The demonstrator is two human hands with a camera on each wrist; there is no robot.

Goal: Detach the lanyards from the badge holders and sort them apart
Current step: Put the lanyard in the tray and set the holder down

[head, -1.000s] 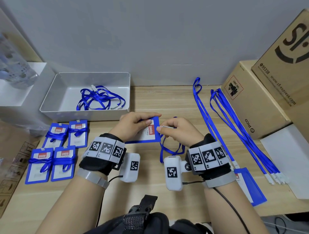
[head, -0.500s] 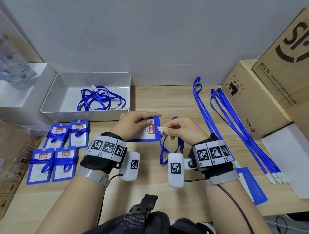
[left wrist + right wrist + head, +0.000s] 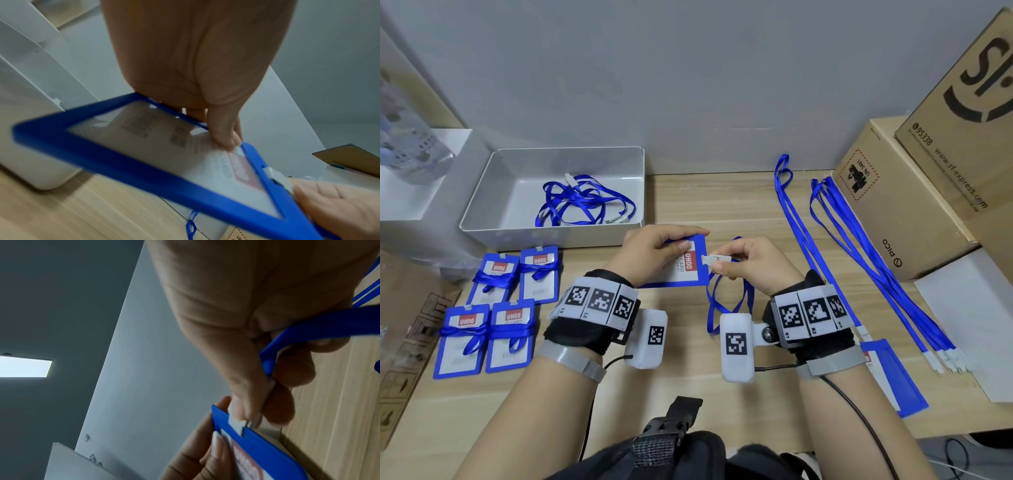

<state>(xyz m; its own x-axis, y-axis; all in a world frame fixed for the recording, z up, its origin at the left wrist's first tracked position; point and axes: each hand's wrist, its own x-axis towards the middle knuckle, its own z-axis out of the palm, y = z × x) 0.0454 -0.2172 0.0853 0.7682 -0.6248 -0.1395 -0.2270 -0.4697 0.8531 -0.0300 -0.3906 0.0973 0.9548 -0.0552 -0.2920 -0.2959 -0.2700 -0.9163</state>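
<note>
Holder (image 3: pixel 688 267) is held above the desk (image 3: pixel 688 192), just in front of the tray (image 3: pixel 482 219); the left hand (image 3: pixel 654 250) pinches its edge to steady it. The right hand's (image 3: pixel 753 267) grip pinches the clip (image 3: pixel 714 259) at its slot, seemingly to free the lanyard (image 3: pixel 726 301).

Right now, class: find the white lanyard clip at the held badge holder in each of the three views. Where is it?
Head: white lanyard clip at centre, pinched by the right hand.
Left wrist: lower right, on the frame's edge.
Right wrist: lower centre, in the frame's slot.
Shared landmark: the blue badge holder.
</note>
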